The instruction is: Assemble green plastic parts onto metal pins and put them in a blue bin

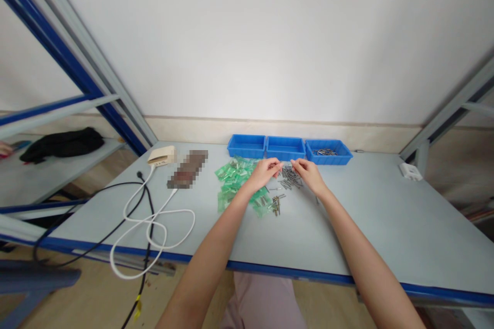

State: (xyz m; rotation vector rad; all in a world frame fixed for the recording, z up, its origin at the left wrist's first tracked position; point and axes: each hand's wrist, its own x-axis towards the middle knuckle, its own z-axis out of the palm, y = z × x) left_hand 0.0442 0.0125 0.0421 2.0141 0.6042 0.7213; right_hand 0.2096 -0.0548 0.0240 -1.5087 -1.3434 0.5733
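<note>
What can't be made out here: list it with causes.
Head view:
Anything pinched by left hand or right hand: too small, fingers in front.
Contents of green packets: too small; left forearm hides some.
Dark item: pixelated.
Lower end of black cable: cut off by bottom edge.

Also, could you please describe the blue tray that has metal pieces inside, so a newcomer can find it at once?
Look at the grey table, where three blue trays stand in a row near the white wall. The tray you want is at the right end, beyond the right hand. Only this one shows thin metal pieces inside; its two neighbours show none.
</note>
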